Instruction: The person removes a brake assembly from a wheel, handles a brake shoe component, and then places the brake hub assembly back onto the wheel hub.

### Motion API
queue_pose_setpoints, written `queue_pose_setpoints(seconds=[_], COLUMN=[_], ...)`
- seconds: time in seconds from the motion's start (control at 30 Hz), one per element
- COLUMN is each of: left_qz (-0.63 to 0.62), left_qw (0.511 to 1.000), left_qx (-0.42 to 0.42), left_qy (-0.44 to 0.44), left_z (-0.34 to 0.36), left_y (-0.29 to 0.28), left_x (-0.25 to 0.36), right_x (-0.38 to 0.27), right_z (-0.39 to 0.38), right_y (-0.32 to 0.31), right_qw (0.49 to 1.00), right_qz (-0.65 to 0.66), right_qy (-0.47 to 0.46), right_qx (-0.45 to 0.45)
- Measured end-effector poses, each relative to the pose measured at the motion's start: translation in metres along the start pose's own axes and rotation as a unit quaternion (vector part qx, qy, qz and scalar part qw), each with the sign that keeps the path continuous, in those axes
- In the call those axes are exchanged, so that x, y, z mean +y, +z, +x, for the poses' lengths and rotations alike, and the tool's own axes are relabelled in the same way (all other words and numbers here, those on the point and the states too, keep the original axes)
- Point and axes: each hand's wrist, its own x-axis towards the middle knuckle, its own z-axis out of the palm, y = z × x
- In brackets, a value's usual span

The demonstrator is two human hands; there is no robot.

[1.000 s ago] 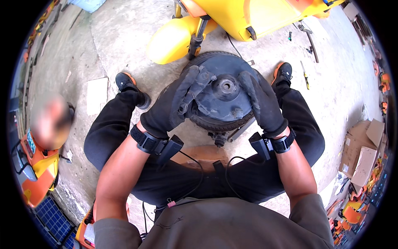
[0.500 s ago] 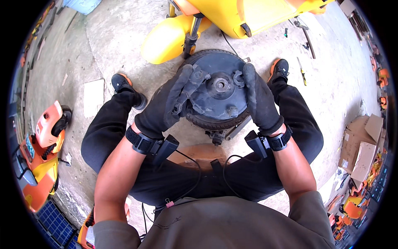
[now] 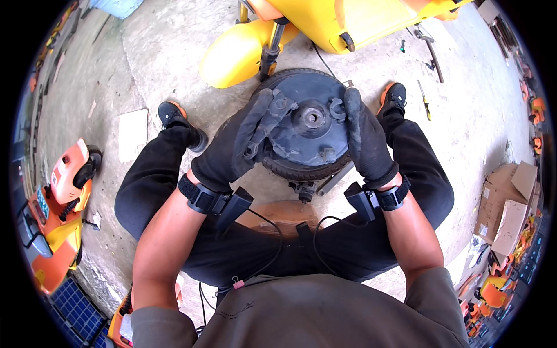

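Between my knees lies a small wheel with a black tyre (image 3: 316, 173), its round dark brake plate (image 3: 299, 144) facing up. A raised hub with a hole stands at the plate's middle. My left hand (image 3: 232, 139), in a dark glove, is closed on the wheel's left side, beside a grimy brake lever (image 3: 268, 124). Opposite it, my gloved right hand (image 3: 366, 142) grips the right side, thumb along the plate's edge. The undersides of both hands' grips are hidden. Below the tyre shows a dark mechanical part (image 3: 303, 191).
A yellow scooter body (image 3: 313, 20) with its fork and mudguard stands just beyond the wheel. A yellow-handled screwdriver (image 3: 427, 108) and a hammer (image 3: 432, 55) lie on the floor at right. Opened cardboard boxes (image 3: 500, 194) are far right; an orange scooter part (image 3: 69, 165) is left.
The whole view has shifted slightly. Both hands keep their places on the wheel, and nothing else has visibly moved.
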Motion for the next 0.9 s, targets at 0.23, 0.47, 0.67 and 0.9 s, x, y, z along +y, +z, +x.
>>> queue_pose_setpoints(seconds=[0.23, 0.47, 0.67, 0.9], left_qz=[-0.072, -0.203, -0.171, -0.359], left_qw=[0.997, 0.978, 0.983, 0.915], left_qx=[-0.018, -0.023, -0.038, -0.06], left_qy=[0.012, -0.031, -0.056, -0.176], left_z=[0.005, 0.003, 0.003, 0.007], left_y=[-0.004, 0.002, 0.001, 0.004], left_x=[0.002, -0.001, -0.001, -0.003], right_x=[0.002, 0.012, 0.0, -0.001], right_z=[0.002, 0.001, 0.007, 0.006], right_y=[-0.002, -0.009, -0.016, -0.018], right_qw=[0.995, 0.98, 0.989, 0.994], right_qz=[-0.065, -0.152, -0.11, -0.077], right_qy=[-0.071, -0.132, -0.096, -0.066], right_qx=[0.0, -0.01, -0.037, -0.04])
